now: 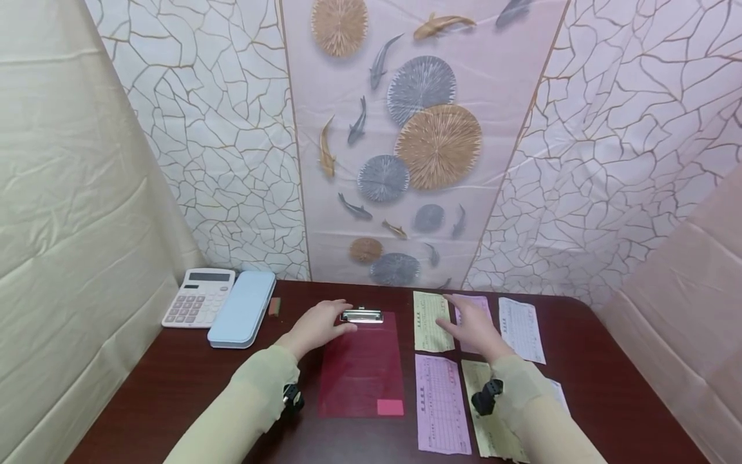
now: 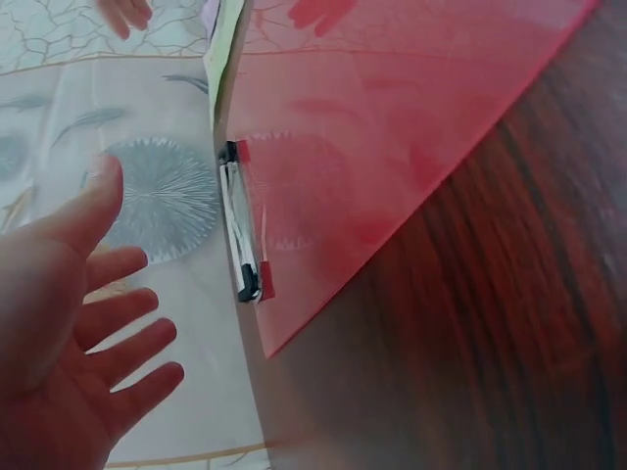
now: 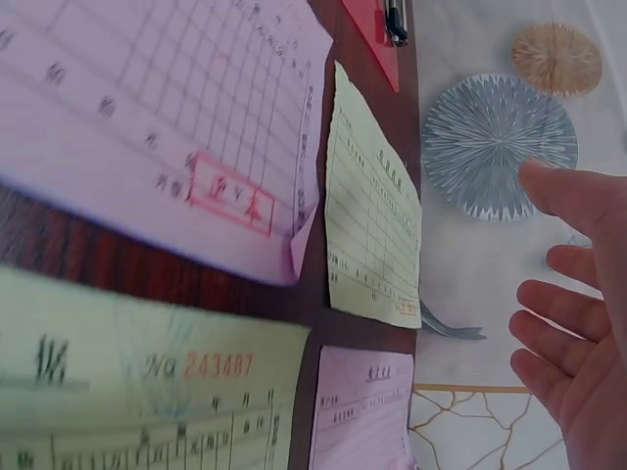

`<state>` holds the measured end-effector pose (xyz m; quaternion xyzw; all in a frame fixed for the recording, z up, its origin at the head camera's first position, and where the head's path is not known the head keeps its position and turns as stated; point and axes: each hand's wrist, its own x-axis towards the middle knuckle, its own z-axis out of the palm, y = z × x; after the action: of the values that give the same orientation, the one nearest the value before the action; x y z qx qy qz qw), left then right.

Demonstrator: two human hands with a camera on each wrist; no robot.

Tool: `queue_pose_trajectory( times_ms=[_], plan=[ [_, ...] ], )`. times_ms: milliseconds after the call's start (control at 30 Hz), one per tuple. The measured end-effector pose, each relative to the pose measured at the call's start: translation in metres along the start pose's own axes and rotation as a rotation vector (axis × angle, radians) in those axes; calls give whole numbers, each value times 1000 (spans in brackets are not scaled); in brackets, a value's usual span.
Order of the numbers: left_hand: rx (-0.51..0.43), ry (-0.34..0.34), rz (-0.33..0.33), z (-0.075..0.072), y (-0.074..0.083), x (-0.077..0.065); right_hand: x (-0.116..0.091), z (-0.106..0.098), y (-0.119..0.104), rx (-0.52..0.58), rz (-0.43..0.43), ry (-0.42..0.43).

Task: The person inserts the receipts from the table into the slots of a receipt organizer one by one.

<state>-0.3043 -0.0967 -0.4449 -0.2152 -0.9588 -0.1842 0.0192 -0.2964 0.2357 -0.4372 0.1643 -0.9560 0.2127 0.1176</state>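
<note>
A red translucent clipboard (image 1: 361,370) lies on the table with its metal clip (image 1: 362,316) at the far end. My left hand (image 1: 317,327) is beside the clip, thumb and fingers spread and holding nothing. In the left wrist view the palm shows with its fingers extended. My right hand (image 1: 472,327) is over the paper slips at the right, fingers extended, nothing in it. Near it lie a yellow slip (image 1: 428,328), a purple slip (image 1: 482,303) partly hidden by the hand, and a white slip (image 1: 520,330).
Nearer lie another purple slip (image 1: 442,406), another yellow slip (image 1: 475,374) and a white one (image 1: 558,392) partly under the right forearm. At the back left sit a calculator (image 1: 199,303), a light blue case (image 1: 242,309) and a small eraser-like block (image 1: 274,307). Patterned cloth hangs behind.
</note>
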Motion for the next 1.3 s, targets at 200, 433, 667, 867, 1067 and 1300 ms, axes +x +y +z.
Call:
queue_pose_trajectory(
  times_ms=[200,433,667,867,1067,1300],
  plan=[
    [-39,0,32,8,0,16,10,9,2,42,25,-18],
    [-20,-9,60,15,3,31,16,18,12,103,94,-52],
    [79,-7,99,25,0,35,22,27,14,107,85,-43],
    [52,20,92,28,-2,42,31,33,19,90,51,-37],
    [-15,-8,68,33,2,50,43,36,26,96,47,-26],
    [-30,-37,3,34,6,55,53,37,30,78,54,-31]
  ],
)
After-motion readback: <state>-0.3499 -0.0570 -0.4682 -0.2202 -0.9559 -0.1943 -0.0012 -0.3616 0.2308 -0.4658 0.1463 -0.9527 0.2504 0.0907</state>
